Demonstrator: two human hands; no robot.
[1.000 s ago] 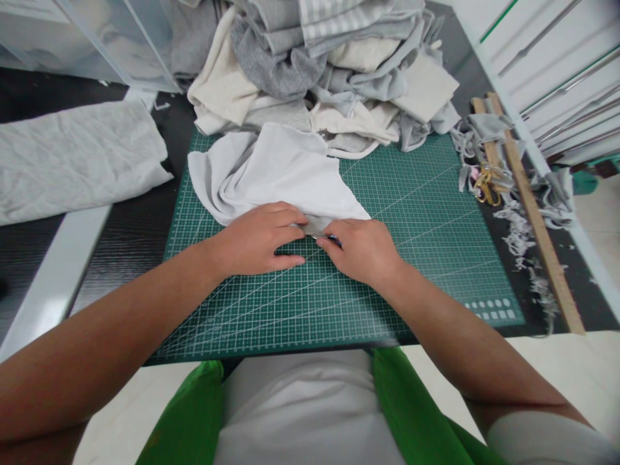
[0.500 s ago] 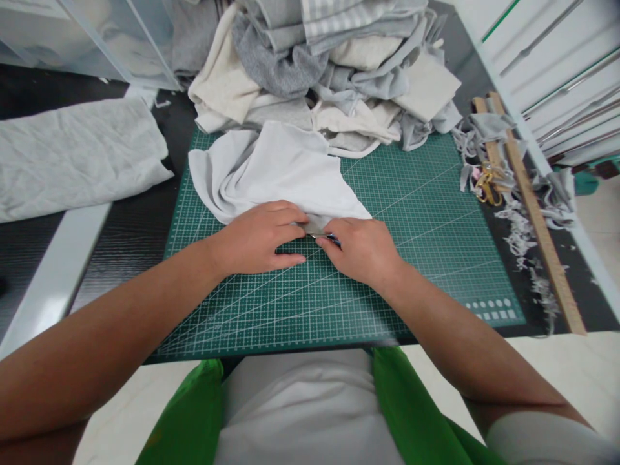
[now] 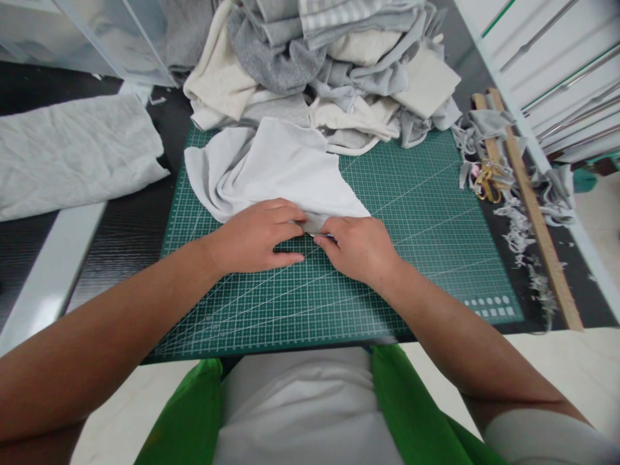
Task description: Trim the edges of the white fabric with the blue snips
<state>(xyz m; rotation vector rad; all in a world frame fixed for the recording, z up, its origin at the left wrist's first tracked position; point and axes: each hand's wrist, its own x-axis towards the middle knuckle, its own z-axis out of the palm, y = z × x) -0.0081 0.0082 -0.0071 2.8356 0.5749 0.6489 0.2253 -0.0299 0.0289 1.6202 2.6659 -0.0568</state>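
A crumpled white cloth (image 3: 271, 168) lies on the far left part of a green cutting mat (image 3: 416, 213). My left hand (image 3: 256, 236) presses flat on the cloth's near edge, fingers together. My right hand (image 3: 361, 248) is closed around a small dark-handled tool (image 3: 330, 237) whose metal tip meets the cloth's edge right beside my left fingertips. Most of the tool is hidden in my fist, so I cannot tell what kind it is.
A heap of grey and cream fabric (image 3: 329, 64) is piled behind the mat. A folded grey cloth (image 3: 72, 152) lies at left. Wooden rulers (image 3: 533, 206), gold scissors (image 3: 487, 181) and fabric scraps (image 3: 520, 226) sit along the right.
Both hands stay at the cloth's near edge. My right hand has crept slightly left toward my left fingertips. The view has shifted a little.
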